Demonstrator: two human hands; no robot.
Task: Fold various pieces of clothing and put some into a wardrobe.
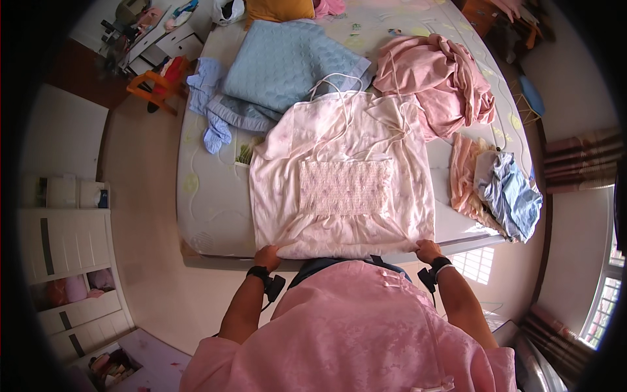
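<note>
A pale pink patterned garment [274, 196] with thin straps lies spread over the near edge of the mattress [210, 196]. Its smocked panel [345, 188] faces up in the middle. My left hand [268, 257] grips the near left corner of the hem, and my right hand [428, 251] grips the near right corner. Between them the hem runs across, close to my body. Past the garment's far left side lies a folded blue quilt [284, 63]. A crumpled pink cloth [431, 83] touches its far right part.
Light blue clothing [203, 88] lies at the mattress's left edge. Peach and blue garments [514, 191] are heaped near the right edge. Beyond stand a mustard cushion [279, 9] and, far left, an orange chair [156, 85]. A white cabinet [73, 245] is on the left.
</note>
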